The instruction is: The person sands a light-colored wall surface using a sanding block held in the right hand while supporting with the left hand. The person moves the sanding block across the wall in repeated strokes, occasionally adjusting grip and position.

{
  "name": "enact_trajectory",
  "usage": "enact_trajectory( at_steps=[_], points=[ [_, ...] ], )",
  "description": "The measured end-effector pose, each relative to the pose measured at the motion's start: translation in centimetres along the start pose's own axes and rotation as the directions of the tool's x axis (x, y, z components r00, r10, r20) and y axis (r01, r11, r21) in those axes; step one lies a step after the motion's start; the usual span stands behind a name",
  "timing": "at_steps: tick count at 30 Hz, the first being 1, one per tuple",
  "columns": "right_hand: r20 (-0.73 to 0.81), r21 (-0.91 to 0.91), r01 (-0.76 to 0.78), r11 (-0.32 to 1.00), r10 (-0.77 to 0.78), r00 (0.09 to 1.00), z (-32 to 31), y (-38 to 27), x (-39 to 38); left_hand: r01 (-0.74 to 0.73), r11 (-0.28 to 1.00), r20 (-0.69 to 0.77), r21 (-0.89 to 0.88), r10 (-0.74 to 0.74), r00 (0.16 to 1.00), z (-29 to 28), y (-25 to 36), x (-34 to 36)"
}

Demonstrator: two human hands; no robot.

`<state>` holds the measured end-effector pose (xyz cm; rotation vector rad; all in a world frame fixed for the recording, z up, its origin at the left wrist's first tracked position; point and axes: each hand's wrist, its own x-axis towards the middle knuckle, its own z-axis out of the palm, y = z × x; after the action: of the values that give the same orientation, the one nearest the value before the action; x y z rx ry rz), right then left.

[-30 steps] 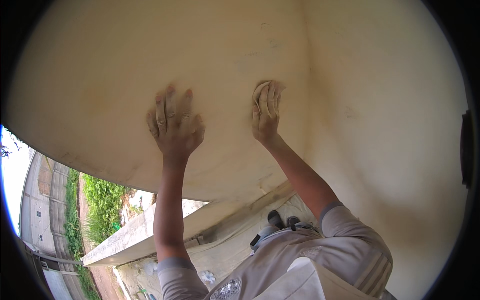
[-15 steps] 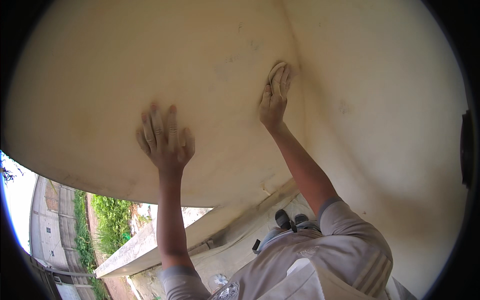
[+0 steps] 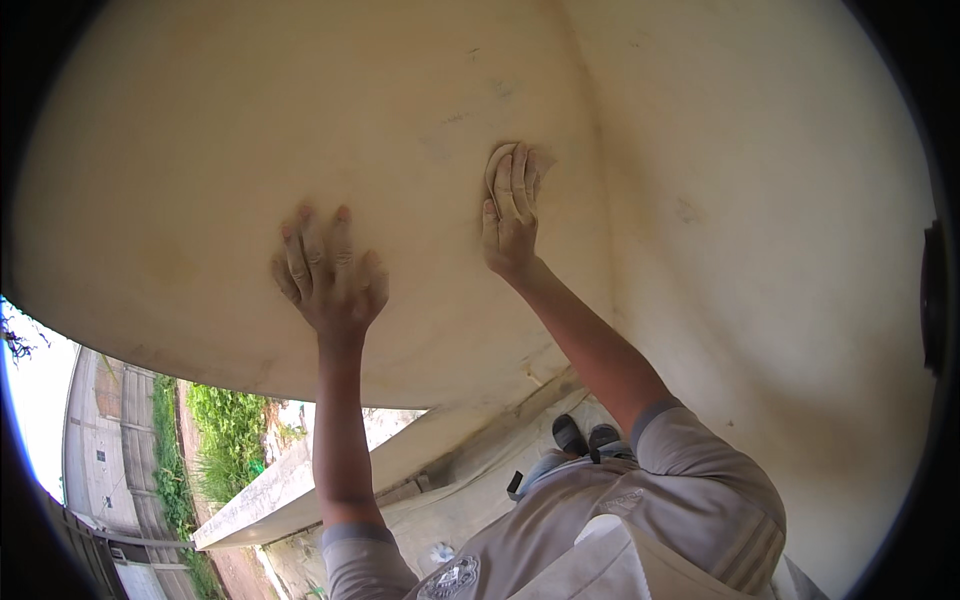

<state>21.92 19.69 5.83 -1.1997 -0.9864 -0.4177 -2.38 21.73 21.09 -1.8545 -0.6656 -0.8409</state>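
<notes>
A large cream-coloured curved panel point(image 3: 200, 150) fills most of the head view. My left hand point(image 3: 328, 280), dusty and with fingers spread, rests against it left of centre, holding nothing. Further right and higher, my right hand point(image 3: 510, 215) presses a pale, dusty folded pad point(image 3: 496, 160) onto the panel, just left of a darker crease. Its fingers lie over the pad, so whether that is paper or cloth is unclear.
A pale wall point(image 3: 780, 220) meets the panel on the right. Below lie my sandalled feet point(image 3: 568, 435) on a grubby floor and a long white ledge point(image 3: 260, 500). Outside at left are plants point(image 3: 220, 430), a dirt strip and a grey weathered wall point(image 3: 95, 440).
My right hand with the pad went up and right, then came back down and left. My left hand has shifted lower and a little left since the earliest frame.
</notes>
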Motion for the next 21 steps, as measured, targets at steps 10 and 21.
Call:
enact_trajectory(
  at_steps=[10, 21],
  points=[
    [-0.220, 0.067, -0.246, 0.967, 0.255, 0.942, 0.7, 1.4, -2.4, 0.005, 0.998, 0.047, 0.068, -0.008, 0.999, 1.1, 0.9, -1.5],
    [0.426, -0.022, 0.433, 0.901, -0.383, 0.819, -0.1, 0.6, -11.5, 0.187, 0.979, 0.075, 0.083, -0.194, 0.978, -0.1, -5.3, -12.1]
  ],
)
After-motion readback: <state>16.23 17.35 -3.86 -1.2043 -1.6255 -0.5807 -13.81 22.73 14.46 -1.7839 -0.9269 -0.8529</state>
